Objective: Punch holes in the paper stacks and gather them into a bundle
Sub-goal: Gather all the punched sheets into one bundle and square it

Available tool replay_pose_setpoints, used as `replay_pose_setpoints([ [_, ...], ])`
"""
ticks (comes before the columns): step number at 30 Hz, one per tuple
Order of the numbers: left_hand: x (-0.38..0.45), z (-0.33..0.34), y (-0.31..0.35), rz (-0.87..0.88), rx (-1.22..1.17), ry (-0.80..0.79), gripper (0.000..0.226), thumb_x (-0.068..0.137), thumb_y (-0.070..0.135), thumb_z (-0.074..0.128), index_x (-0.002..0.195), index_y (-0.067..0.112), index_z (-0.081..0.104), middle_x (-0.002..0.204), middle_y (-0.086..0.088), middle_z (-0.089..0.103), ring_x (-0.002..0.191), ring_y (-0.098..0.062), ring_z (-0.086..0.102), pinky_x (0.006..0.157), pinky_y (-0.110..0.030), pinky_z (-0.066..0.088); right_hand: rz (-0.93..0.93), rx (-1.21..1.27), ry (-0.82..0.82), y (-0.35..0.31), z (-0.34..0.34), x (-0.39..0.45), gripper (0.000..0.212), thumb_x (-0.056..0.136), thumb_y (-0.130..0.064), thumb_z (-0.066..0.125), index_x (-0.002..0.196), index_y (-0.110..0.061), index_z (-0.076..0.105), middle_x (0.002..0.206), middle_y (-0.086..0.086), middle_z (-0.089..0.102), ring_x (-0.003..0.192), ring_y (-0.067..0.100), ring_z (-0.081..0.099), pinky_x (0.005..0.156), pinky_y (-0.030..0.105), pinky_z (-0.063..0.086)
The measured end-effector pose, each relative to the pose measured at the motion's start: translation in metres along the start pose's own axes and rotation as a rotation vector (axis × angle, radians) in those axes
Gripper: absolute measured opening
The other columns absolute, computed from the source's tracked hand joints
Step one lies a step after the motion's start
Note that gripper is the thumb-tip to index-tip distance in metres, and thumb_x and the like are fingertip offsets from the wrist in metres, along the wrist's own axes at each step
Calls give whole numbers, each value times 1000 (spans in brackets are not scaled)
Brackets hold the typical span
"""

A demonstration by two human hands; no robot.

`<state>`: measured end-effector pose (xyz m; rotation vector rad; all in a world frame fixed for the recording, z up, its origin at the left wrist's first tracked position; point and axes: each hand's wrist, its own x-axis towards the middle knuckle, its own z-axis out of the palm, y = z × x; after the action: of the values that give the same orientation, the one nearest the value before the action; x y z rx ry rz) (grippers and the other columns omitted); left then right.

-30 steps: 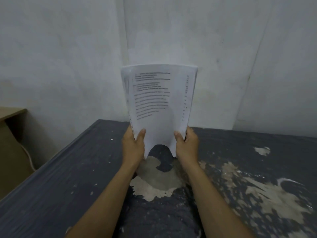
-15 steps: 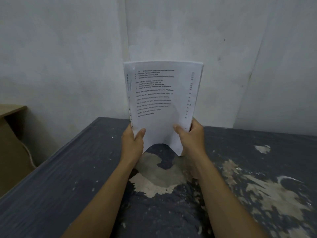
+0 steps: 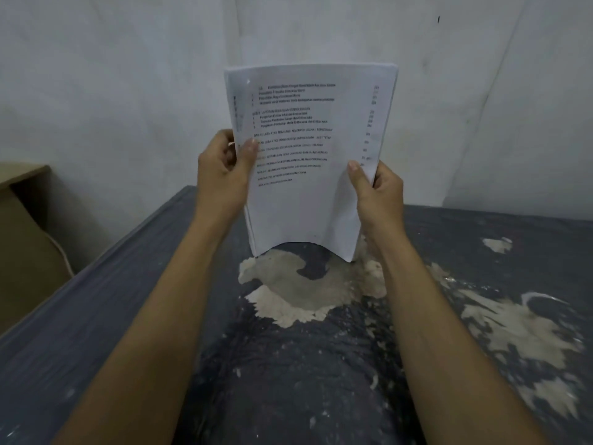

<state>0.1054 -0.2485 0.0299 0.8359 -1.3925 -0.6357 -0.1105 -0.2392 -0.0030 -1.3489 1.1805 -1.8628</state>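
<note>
Both hands, left hand [image 3: 221,170] and right hand [image 3: 377,195], grip the paper stack [image 3: 308,155] upright on the table [image 3: 96,316]; squaring its edges, seemingly. Punching comes next; no punch is visible.

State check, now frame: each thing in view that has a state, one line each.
paper stack: upright, bowed, lower corners at the table, whether touching unclear
left hand: grips the stack's left edge
right hand: grips the stack's right edge
table: dark covering worn through in pale patches
</note>
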Motion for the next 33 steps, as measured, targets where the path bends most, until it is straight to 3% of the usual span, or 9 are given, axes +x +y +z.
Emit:
replay_pose_setpoints([
  [4,1,1,-2,25,-3,14,11,101,25,57,102,16,63,103,-6,74,94,-23,73,76,-35,62,10,31,-4,1,-4,0,15,98,-28,61,105,-20,71,95,-11,76,88,8,72,70,21,57],
  [8,-3,4,-17,-13,115,23,29,104,25,51,102,-2,59,99,-13,71,88,-21,70,73,-31,60,59,-17,-59,10,-11,-2,18,101,-29,56,109,-20,69,101,-8,75,92,12,72,74,26,58],
  [11,-7,6,-26,6,226,20,28,105,23,49,83,6,52,74,4,58,61,1,48,54,-15,43,75,-38,-49,12,-12,-7,17,103,-26,53,105,-21,68,98,-9,75,88,9,72,69,21,57],
  [16,4,10,-24,-43,336,14,37,103,25,54,71,8,47,67,-3,48,61,-11,41,54,-24,34,98,-184,-13,-12,-26,6,17,101,-27,55,91,-30,68,88,-15,72,74,2,67,60,15,54],
  [21,14,32,-27,-308,262,-175,42,99,28,61,91,-13,66,85,-16,68,74,-20,61,69,-38,56,291,-312,-75,-23,-65,19,17,100,-27,57,111,-17,66,87,-11,66,74,8,63,55,20,45],
  [24,15,57,-34,-430,262,-270,26,99,23,62,87,2,69,97,-12,73,74,-16,69,66,-26,60,398,-351,-64,-18,-87,20,29,99,-23,59,122,-6,65,100,2,67,75,12,61,55,22,45],
  [26,13,75,-39,-494,310,-346,19,99,23,62,86,10,68,101,-11,72,72,-12,67,63,-22,57,455,-395,-49,-11,-102,20,30,98,-20,60,123,-4,64,96,2,67,72,13,60,51,21,43],
  [29,11,102,-52,-553,384,-415,23,98,23,63,102,2,70,110,-13,71,86,-21,68,74,-28,57,510,-465,-38,4,-120,21,25,97,-15,60,118,-3,64,93,4,65,74,17,61,54,24,46],
  [33,9,135,-66,-588,500,-454,36,95,24,68,114,-6,66,117,-15,68,99,-25,65,80,-29,51,590,-624,-46,25,-143,26,8,93,-11,59,86,-8,62,98,12,67,76,23,63,60,27,49],
])
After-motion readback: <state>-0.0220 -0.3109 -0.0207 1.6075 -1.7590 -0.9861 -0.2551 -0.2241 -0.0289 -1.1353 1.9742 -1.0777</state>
